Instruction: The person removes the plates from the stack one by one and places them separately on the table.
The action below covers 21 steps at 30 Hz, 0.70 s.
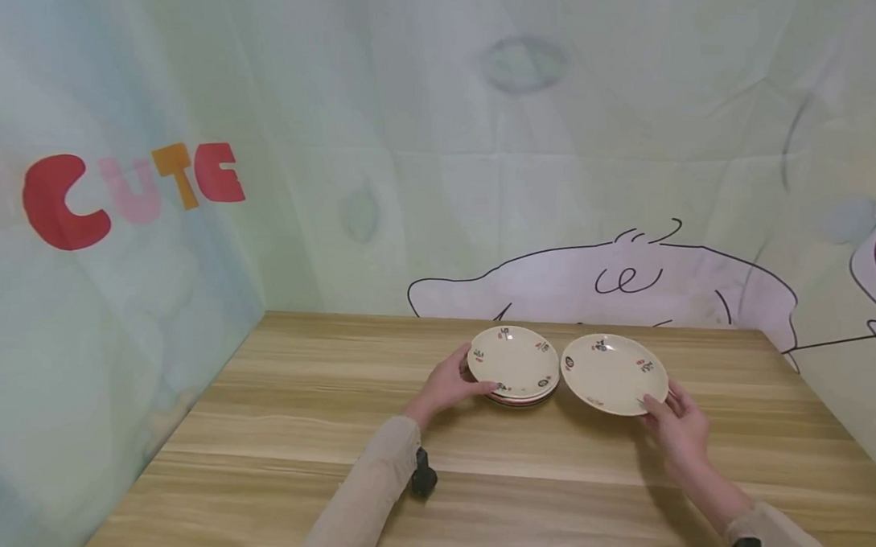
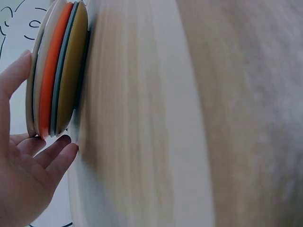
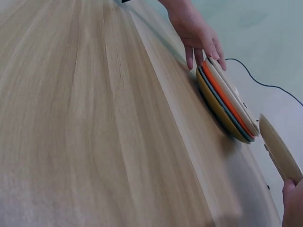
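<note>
A stack of plates (image 1: 522, 400) sits on the table toward its back edge, topped by a cream plate with small printed motifs. In the left wrist view, orange, dark green and mustard layers (image 2: 70, 71) show beneath the cream ones. My left hand (image 1: 452, 385) holds the stack at its left side, the thumb on the top plate's rim and the fingers by the lower edge. My right hand (image 1: 682, 435) pinches the right rim of another cream plate (image 1: 608, 378), with similar motifs. The right wrist view shows this plate (image 3: 279, 146) raised and tilted beside the stack.
The wood-grain table (image 1: 330, 447) ends at a back edge just beyond the plates. A printed cloth (image 1: 370, 134) hangs behind and to the left. Dark wrist devices (image 1: 423, 476) are strapped at both sleeves.
</note>
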Motion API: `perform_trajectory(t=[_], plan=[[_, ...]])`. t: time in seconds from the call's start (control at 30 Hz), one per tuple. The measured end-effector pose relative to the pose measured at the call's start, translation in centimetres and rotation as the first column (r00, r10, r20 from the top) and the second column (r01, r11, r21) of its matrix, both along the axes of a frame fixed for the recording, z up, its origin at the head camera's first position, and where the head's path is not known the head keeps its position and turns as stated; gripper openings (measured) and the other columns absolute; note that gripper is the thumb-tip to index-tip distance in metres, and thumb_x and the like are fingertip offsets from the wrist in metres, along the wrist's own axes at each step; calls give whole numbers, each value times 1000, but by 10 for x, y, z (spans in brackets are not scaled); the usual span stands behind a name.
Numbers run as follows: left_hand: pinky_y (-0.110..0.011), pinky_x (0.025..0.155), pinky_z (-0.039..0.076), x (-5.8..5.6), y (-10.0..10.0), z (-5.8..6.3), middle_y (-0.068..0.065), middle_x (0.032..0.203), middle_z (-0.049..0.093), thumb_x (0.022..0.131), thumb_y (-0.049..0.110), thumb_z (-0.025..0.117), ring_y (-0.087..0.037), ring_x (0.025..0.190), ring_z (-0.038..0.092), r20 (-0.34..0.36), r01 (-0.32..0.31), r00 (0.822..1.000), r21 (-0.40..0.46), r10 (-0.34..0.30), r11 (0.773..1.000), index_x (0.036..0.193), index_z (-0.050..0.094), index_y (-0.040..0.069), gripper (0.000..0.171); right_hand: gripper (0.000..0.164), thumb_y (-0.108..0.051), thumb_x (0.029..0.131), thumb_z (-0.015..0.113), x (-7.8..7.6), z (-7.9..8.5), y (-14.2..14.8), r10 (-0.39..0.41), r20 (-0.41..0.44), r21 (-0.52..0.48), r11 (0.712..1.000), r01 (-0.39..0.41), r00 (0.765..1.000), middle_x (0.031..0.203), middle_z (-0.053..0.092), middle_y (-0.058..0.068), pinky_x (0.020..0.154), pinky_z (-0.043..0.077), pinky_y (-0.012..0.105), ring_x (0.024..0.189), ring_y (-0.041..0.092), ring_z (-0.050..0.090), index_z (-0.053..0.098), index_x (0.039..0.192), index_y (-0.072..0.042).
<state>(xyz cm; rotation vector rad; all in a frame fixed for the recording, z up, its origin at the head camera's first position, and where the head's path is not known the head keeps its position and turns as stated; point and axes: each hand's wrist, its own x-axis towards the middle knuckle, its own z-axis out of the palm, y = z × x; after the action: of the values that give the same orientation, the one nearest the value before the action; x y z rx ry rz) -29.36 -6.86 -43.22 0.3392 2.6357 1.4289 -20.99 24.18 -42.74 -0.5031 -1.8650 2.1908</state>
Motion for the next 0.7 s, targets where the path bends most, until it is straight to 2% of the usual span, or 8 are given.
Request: perform_trajectory(t=[0.33, 0.7], plan=[[-41, 107, 27, 1, 1, 1, -16, 139, 38, 72, 38, 75, -28, 127, 38, -1, -5, 1000, -11, 5, 1000, 143, 21, 3, 97, 66, 4, 90, 45, 3, -3, 4, -5, 61, -11, 1000, 6, 998, 146, 18, 21, 77, 49, 15, 68, -8, 57, 7, 144, -2], [-42, 106, 28, -2, 1, -3, -14, 139, 39, 72, 39, 75, -27, 126, 39, -20, 2, 1000, -15, -3, 1000, 143, 23, 5, 95, 65, 4, 89, 46, -3, -13, 4, -33, 63, -8, 999, 34, 997, 145, 21, 23, 75, 50, 15, 69, -9, 56, 11, 143, 0]])
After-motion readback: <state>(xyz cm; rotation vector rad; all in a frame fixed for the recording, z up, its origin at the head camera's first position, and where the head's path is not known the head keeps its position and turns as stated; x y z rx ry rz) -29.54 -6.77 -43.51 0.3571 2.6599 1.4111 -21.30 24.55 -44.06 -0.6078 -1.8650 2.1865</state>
